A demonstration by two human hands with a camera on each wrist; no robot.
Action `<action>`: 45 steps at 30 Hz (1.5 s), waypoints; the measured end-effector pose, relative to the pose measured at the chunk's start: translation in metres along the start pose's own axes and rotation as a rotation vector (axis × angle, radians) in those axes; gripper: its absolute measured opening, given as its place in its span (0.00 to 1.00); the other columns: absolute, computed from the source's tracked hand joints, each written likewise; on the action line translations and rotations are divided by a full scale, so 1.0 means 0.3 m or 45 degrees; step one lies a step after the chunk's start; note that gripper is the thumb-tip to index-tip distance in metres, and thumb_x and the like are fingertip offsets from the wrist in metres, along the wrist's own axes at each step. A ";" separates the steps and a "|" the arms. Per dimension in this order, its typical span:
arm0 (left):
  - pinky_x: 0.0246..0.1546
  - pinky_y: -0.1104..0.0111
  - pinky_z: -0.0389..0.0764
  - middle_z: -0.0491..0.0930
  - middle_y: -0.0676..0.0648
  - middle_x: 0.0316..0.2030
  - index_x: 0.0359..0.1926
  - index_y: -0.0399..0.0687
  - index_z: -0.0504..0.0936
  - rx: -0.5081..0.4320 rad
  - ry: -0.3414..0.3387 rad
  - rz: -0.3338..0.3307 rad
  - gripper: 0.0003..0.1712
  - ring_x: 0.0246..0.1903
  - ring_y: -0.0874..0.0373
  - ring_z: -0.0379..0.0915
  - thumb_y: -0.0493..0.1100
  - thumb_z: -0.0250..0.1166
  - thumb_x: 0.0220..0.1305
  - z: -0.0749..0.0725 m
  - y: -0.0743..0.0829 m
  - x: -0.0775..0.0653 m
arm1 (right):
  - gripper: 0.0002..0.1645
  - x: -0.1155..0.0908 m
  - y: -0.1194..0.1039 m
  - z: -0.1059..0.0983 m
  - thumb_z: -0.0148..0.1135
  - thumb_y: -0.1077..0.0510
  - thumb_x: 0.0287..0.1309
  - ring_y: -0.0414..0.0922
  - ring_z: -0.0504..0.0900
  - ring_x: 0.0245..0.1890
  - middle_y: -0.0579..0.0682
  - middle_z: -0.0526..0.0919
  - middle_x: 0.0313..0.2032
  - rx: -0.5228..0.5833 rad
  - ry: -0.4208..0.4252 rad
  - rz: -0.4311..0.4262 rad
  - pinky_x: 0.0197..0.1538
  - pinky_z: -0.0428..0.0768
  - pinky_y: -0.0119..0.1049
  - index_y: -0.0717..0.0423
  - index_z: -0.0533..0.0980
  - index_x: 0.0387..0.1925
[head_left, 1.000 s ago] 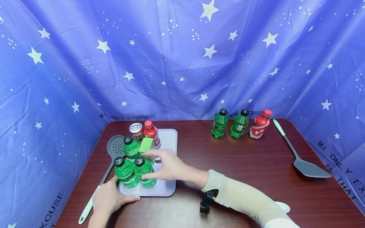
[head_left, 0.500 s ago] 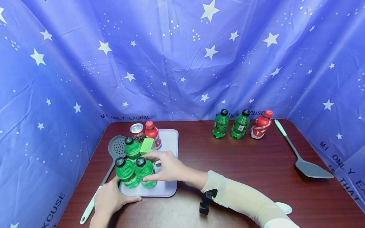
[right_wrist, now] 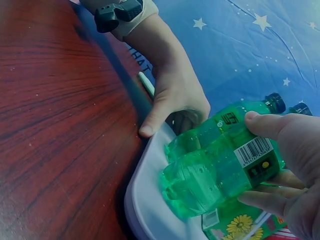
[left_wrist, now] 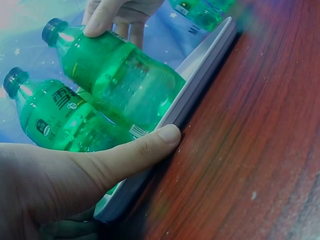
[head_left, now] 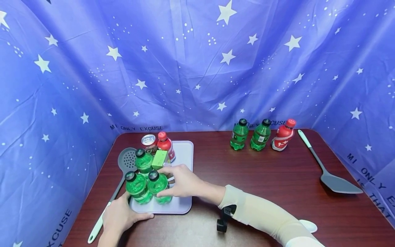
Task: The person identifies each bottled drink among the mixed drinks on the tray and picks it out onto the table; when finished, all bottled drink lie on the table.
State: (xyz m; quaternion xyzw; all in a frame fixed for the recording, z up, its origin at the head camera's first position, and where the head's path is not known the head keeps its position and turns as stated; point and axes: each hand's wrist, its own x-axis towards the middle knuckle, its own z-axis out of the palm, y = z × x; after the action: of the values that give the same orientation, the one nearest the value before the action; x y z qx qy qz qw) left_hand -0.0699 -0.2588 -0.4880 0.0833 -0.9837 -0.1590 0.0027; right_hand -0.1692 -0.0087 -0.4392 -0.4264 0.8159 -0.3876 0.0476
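On a pale lilac tray [head_left: 184,151] stand several green soda bottles. My right hand [head_left: 184,180] holds the front right green bottle [head_left: 158,187] between thumb and fingers. In the right wrist view the thumb lies on that bottle's [right_wrist: 220,170] upper side and the fingers pass underneath. My left hand [head_left: 118,213] grips the tray's front left corner, its thumb [left_wrist: 145,150] along the front rim. Beside that hand stands the front left green bottle [head_left: 137,188]. Behind are another green bottle [head_left: 144,162], a green-topped carton [head_left: 160,159], a red-capped bottle [head_left: 165,145] and a drink can [head_left: 149,143].
A slotted ladle [head_left: 127,159] lies along the tray's left side. At the back right stand two green bottles [head_left: 239,135] and a red-wrapped bottle [head_left: 282,139]. A grey spatula [head_left: 337,183] lies at the far right, and a white spoon-like piece [head_left: 308,225] is near my right sleeve.
The head view has shifted slightly. Both hands keep their holds, and the bottles and tray stay nearly where they were.
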 end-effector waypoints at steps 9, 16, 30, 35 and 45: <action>0.32 0.46 0.83 0.89 0.33 0.41 0.60 0.41 0.81 -0.013 -0.002 -0.009 0.73 0.39 0.35 0.87 0.85 0.82 0.14 -0.005 0.001 0.003 | 0.37 -0.038 0.018 -0.052 0.84 0.52 0.53 0.39 0.90 0.53 0.49 0.90 0.55 0.125 0.131 0.016 0.56 0.87 0.33 0.56 0.80 0.63; 0.34 0.46 0.83 0.89 0.32 0.42 0.60 0.41 0.81 -0.013 0.000 -0.014 0.73 0.39 0.35 0.87 0.84 0.82 0.14 0.001 -0.001 0.002 | 0.37 -0.074 0.050 -0.123 0.82 0.53 0.57 0.42 0.88 0.55 0.51 0.86 0.57 0.113 0.225 -0.019 0.58 0.85 0.30 0.57 0.77 0.65; 0.36 0.44 0.83 0.89 0.32 0.44 0.59 0.41 0.81 -0.016 -0.009 -0.019 0.72 0.41 0.35 0.87 0.84 0.83 0.14 0.013 0.002 0.002 | 0.35 -0.211 0.164 -0.350 0.85 0.55 0.53 0.45 0.87 0.53 0.49 0.87 0.52 -0.071 0.523 0.062 0.59 0.87 0.42 0.53 0.80 0.62; 0.35 0.45 0.83 0.89 0.32 0.43 0.59 0.42 0.81 -0.016 -0.003 -0.015 0.72 0.41 0.35 0.87 0.84 0.83 0.14 0.014 -0.004 0.002 | 0.35 -0.265 0.200 -0.413 0.84 0.57 0.54 0.45 0.88 0.53 0.49 0.86 0.54 -0.089 0.560 0.124 0.56 0.88 0.43 0.52 0.78 0.63; 0.34 0.46 0.83 0.89 0.33 0.42 0.59 0.42 0.81 -0.015 -0.006 -0.016 0.72 0.40 0.36 0.87 0.84 0.83 0.14 0.012 -0.004 0.001 | 0.36 -0.361 0.249 -0.490 0.84 0.59 0.53 0.47 0.89 0.47 0.51 0.87 0.51 -0.167 0.652 0.206 0.47 0.91 0.45 0.55 0.78 0.62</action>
State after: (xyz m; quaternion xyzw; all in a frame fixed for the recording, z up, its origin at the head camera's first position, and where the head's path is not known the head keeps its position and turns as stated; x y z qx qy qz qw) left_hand -0.0701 -0.2588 -0.4917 0.0889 -0.9823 -0.1651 0.0001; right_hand -0.2100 0.1827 -0.4145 -0.2502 0.8561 -0.4240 -0.1570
